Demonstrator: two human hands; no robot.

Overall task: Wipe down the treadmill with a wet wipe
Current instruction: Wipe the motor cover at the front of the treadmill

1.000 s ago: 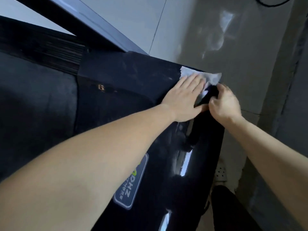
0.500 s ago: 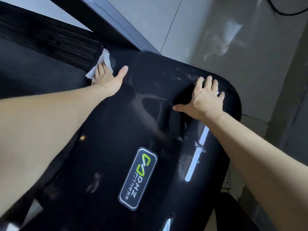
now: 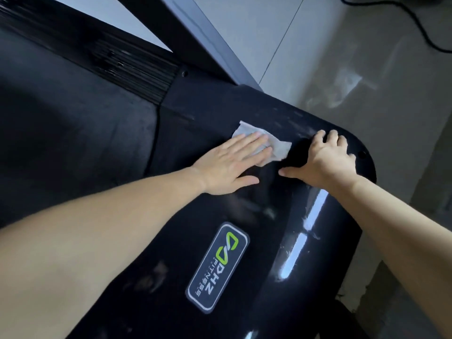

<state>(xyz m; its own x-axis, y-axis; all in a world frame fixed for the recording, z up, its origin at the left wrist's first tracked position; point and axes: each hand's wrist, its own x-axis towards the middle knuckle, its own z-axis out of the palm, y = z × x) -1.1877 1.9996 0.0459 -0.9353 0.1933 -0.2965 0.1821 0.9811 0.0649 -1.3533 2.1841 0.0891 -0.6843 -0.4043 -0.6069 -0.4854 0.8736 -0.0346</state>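
Hands rest on the glossy black treadmill (image 3: 244, 199) motor cover, both bare-armed and reaching in from the bottom of the view. Left hand (image 3: 232, 165) lies flat, fingers extended and close together, thumb splayed toward the other hand — it presses the white wet wipe (image 3: 274, 145) against the cover, the wipe's crumpled edges showing beyond the fingertips. Right hand (image 3: 325, 160) sits just beside the wipe, not touching it, fingers curled slightly and spread on the cover near its rounded corner, thumb stretched out to the left. Nearer the camera, a logo badge (image 3: 217, 267) with green and white lettering sits on the cover. Ribbed black trim (image 3: 137, 69) borders the dark belt — a grey upright (image 3: 195, 28) rises behind.
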